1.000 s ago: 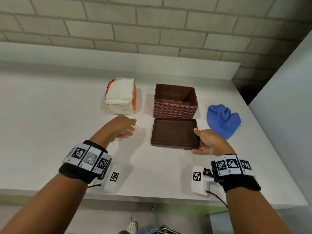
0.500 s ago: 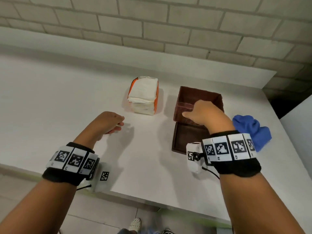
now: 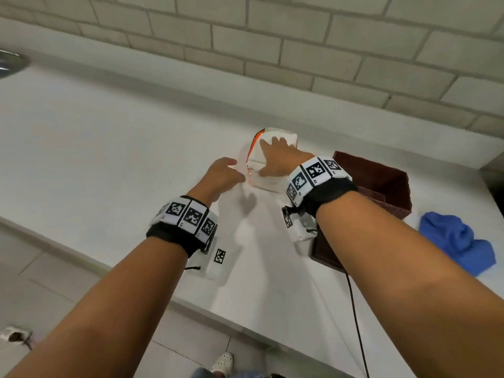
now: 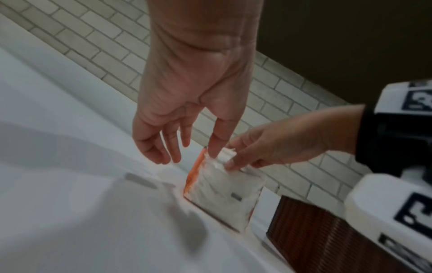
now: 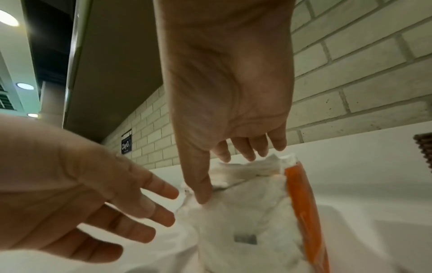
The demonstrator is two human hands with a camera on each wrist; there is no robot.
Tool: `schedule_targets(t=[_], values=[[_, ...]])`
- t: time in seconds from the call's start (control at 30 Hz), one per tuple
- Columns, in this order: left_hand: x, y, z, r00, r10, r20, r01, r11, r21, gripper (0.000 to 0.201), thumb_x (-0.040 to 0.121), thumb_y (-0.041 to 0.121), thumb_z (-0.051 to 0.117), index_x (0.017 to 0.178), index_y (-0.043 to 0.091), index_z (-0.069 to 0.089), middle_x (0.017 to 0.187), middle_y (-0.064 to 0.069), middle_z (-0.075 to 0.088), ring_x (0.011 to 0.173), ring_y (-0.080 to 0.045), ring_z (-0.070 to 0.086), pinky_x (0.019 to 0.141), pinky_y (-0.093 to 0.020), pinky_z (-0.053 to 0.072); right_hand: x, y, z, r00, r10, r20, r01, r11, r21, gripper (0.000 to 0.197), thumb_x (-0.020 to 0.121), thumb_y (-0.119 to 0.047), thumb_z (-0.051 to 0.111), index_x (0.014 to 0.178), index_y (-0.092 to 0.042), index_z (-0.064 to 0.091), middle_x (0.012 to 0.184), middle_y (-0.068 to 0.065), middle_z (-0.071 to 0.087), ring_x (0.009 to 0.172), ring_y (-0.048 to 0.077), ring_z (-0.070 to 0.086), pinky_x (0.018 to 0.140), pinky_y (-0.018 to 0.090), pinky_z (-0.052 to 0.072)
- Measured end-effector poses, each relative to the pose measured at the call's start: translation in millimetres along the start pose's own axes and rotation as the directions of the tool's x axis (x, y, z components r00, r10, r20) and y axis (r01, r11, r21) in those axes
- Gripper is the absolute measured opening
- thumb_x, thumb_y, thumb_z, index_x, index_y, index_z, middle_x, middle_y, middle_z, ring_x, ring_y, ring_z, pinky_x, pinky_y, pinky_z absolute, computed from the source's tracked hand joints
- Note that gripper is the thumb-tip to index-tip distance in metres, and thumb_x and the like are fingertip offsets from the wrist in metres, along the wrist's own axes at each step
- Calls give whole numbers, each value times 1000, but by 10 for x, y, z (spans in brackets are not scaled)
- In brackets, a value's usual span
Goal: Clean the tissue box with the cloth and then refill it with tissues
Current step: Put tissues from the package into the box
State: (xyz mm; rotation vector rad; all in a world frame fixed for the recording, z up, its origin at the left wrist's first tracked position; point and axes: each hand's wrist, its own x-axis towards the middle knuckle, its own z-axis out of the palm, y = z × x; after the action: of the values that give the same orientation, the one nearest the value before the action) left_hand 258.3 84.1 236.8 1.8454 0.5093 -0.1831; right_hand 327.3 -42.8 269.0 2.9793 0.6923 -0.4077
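Observation:
The white tissue pack [image 3: 268, 184] [image 4: 224, 199] [image 5: 252, 221] with an orange side stands at the back of the white counter. My right hand [image 3: 272, 156] [image 5: 222, 175] [image 4: 236, 157] reaches over it and holds its top, thumb on the near face and fingers over the crumpled upper edge. Just left of the pack is my left hand [image 3: 231, 170] [image 4: 177, 147] [image 5: 140, 212], fingers loosely extended, one digit touching the pack's upper corner. The brown wicker tissue box [image 3: 381, 181] [image 4: 315, 230] stands open to the right of the pack. The blue cloth [image 3: 458, 241] lies crumpled farther right.
The box's flat brown lid [image 3: 321, 255] lies in front of the box, mostly hidden under my right forearm. A brick wall [image 3: 300, 50] rises behind a raised ledge. The counter's front edge [image 3: 191, 304] runs diagonally below my arms; a metal rim [image 3: 11, 64] shows far left.
My right hand left the wicker box and crossed left onto the tissue pack. My left hand moved forward to the pack's left side. The head view has swung, so everything sits tilted.

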Motion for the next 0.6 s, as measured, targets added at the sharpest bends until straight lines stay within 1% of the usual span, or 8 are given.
schedule_targets(t=[0.03, 0.1, 0.17, 0.2, 0.3, 0.47, 0.53, 0.6], values=[[24, -1, 30, 1000, 6, 14, -6, 1000, 22, 62, 83, 2, 63, 139, 10, 39, 128, -11, 52, 102, -21, 52, 66, -18, 44, 22, -7, 7, 1000, 4, 10, -4, 1000, -6, 76, 88, -40, 58, 148, -12, 20, 147, 16, 31, 138, 34, 28, 112, 52, 30], [75, -2, 101, 1000, 7, 26, -9, 997, 78, 73, 80, 1, 67, 143, 9, 32, 140, -13, 45, 117, -26, 51, 86, -26, 47, 44, -21, -8, 999, 11, 32, -11, 1000, -10, 70, 91, -42, 53, 147, -13, 23, 145, 16, 33, 136, 34, 32, 110, 51, 33], [131, -9, 173, 1000, 8, 22, -11, 992, 126, 81, 75, 4, 72, 144, 9, 29, 141, -15, 44, 127, -29, 46, 102, -35, 42, 59, -29, -43, 999, 3, 36, -3, 1000, 5, 63, 94, -42, 47, 145, -11, 28, 143, 16, 38, 132, 33, 39, 108, 47, 36], [168, -21, 214, 1000, 18, 13, -20, 988, 151, 84, 72, 8, 75, 143, 10, 31, 139, -14, 47, 127, -30, 46, 105, -38, 41, 56, -35, -66, 1000, -6, 27, 6, 1000, 14, 59, 95, -41, 45, 143, -9, 31, 141, 16, 41, 129, 32, 43, 106, 43, 38], [245, -37, 334, 998, 56, -20, -49, 966, 255, 87, 58, 28, 82, 133, 13, 42, 126, -6, 56, 124, -28, 46, 103, -41, 40, 58, -46, -92, 1000, -6, -19, 6, 1000, 0, 58, 95, -37, 48, 142, -7, 33, 137, 16, 45, 124, 31, 48, 104, 38, 41], [314, -59, 517, 994, 52, -99, -5, 905, 426, 97, 57, 49, 81, 134, 13, 35, 131, -5, 50, 127, -28, 42, 99, -37, 36, 101, -27, -60, 1000, 27, 9, -26, 998, -53, 71, 84, -46, 61, 138, -8, 34, 127, 16, 48, 113, 32, 54, 95, 41, 48], [319, -78, 573, 990, 45, -137, 20, 898, 440, 95, 57, 53, 79, 133, 14, 36, 130, -4, 50, 126, -27, 41, 99, -38, 37, 132, -37, 11, 998, 41, -50, -46, 993, -112, 73, 84, -48, 62, 137, -7, 34, 127, 15, 49, 115, 31, 54, 94, 40, 46], [320, -98, 611, 985, 42, -166, 34, 902, 430, 91, 61, 47, 79, 134, 14, 36, 132, -4, 48, 127, -28, 36, 101, -40, 37, 173, -99, 106, 991, 90, -100, -106, 981, -164, 69, 88, -38, 61, 141, -8, 30, 133, 15, 45, 123, 31, 49, 100, 42, 41]])
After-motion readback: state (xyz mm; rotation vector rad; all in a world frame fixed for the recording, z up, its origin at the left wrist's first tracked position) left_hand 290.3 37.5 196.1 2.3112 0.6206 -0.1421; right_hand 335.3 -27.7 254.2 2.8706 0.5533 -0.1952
